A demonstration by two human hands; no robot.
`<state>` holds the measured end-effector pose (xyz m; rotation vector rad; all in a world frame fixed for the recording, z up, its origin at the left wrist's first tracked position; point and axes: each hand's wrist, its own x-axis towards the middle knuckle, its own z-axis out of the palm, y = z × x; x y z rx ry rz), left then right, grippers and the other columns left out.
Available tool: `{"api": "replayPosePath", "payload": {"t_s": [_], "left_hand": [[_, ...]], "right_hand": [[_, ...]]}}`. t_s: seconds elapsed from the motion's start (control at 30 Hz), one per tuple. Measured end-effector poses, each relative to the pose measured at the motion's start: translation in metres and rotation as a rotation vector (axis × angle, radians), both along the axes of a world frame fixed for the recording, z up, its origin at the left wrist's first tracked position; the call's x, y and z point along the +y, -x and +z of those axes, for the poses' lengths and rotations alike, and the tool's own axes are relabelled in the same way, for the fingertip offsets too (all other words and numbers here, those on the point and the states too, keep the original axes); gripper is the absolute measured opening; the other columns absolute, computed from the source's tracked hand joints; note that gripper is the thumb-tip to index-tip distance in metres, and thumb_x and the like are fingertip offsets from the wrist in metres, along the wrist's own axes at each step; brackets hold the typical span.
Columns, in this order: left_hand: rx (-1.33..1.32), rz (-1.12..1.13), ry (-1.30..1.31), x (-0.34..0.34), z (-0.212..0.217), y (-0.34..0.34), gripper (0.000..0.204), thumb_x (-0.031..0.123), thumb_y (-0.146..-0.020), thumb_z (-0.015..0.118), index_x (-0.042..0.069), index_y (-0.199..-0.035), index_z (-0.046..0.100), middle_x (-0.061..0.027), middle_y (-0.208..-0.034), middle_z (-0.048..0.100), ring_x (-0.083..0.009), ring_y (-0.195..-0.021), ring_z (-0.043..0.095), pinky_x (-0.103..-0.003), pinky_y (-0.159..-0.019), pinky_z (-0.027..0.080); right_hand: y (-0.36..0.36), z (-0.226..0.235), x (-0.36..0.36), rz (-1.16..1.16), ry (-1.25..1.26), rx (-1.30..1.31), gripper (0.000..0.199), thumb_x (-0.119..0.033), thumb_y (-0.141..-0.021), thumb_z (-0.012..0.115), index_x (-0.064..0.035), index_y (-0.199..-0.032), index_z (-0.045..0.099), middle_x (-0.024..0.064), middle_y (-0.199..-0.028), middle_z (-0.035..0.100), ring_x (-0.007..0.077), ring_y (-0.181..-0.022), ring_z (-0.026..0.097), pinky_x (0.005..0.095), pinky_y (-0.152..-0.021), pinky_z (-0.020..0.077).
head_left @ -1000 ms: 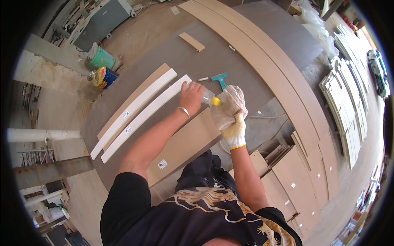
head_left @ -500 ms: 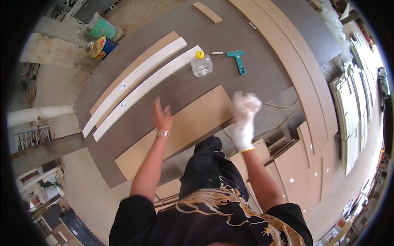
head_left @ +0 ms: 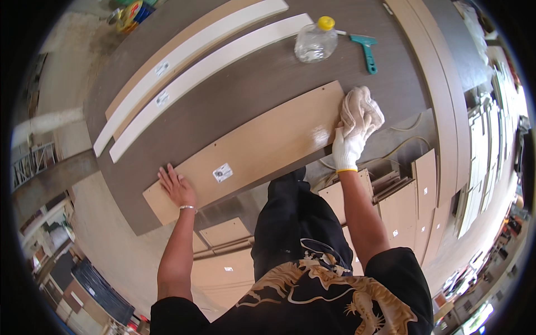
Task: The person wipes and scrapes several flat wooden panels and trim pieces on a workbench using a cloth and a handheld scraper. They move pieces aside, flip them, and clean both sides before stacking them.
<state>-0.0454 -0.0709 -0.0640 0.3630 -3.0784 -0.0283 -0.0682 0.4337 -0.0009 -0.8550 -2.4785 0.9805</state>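
Note:
A long tan board (head_left: 265, 139) with small holes along its far edge lies slanted near the front of the dark table. My bare left hand (head_left: 177, 187), with a band at the wrist, rests open on the board's left end, fingers spread. A white sticker (head_left: 222, 173) shows to the right of that hand. At the opposite end my right hand (head_left: 348, 148), in a white knit glove, grips a bunched whitish cloth (head_left: 360, 109) against the board's edge. A shiny patch marks the surface beside the cloth.
White curved strips (head_left: 209, 75) and tan ones lie farther back. Beyond the board stand a clear bottle (head_left: 316, 43) with a yellow cap and a teal scraper (head_left: 369, 58). Long tan panels (head_left: 432, 67) run along the right. More boards (head_left: 399, 204) and a hose are below the table.
My left hand has come down onto the board's left end, and the sticker now shows. My right hand with the cloth stays by the right end. The view has shifted.

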Motion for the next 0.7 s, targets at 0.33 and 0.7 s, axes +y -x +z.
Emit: {"api": "replayPosePath", "payload": {"t_s": [0.33, 0.7], "left_hand": [[-0.010, -0.023, -0.045, 0.008, 0.007, 0.005, 0.062, 0.034, -0.107, 0.040, 0.014, -0.166, 0.036, -0.0174, -0.176, 0.025, -0.0407, -0.164, 0.016, -0.064, -0.129, 0.012], [-0.028, 0.029, -0.034, 0.020, 0.016, 0.022, 0.063, 0.030, -0.101, 0.051, 0.011, -0.160, 0.040, -0.0202, -0.170, 0.032, -0.0427, -0.162, 0.018, -0.066, -0.129, 0.009]], "right_hand": [[0.007, -0.017, 0.019, -0.040, -0.230, -0.042, 0.064, -0.021, -0.099, 0.062, -0.0119, -0.160, 0.044, 0.0212, -0.165, 0.043, 0.0439, -0.155, 0.031, 0.0568, -0.131, 0.0144], [0.135, -0.024, 0.014, 0.315, -0.441, -0.263, 0.055, -0.025, -0.103, 0.060, -0.0256, -0.157, 0.051, 0.0234, -0.164, 0.045, 0.0390, -0.155, 0.037, 0.0538, -0.130, 0.0198]]}}
